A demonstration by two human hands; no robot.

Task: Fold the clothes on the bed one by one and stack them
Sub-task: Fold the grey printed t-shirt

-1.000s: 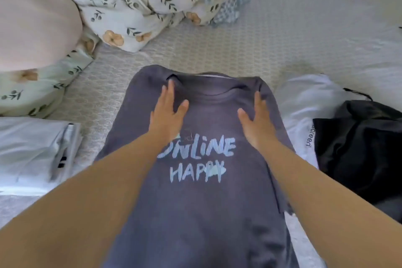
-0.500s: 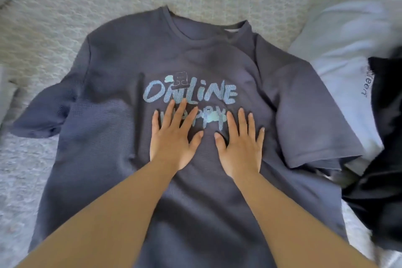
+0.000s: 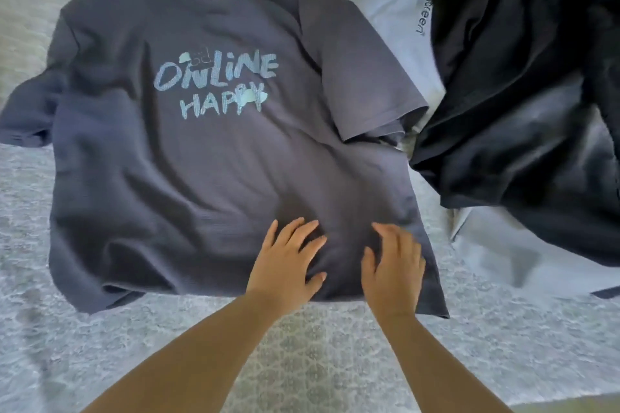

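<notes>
One grey T-shirt is lying face up and spread flat on the bed, print "ONLINE HAPPY" reading upright, collar at the far end from the fingers, hem nearest them. Two hands are resting on its lower front, just above the hem. Left hand: fingers are lying spread and nearly straight, palm down on the cloth, gripping nothing. Right hand: fingers are lying slightly bent, blurred, pressing on the cloth just beside the left hand; no fold of fabric is visibly held.

Sleeves counted: two. The one left of the fingers is running out of frame at its cuff; the one to the right is lying over a pale blue garment.

Other clothes beyond the right fingers: one pale blue garment, mostly covered, its printed lettering partly hidden; one black garment is lying crumpled on top of it, cut off at the frame edge. Its type is hard to make out.
</notes>
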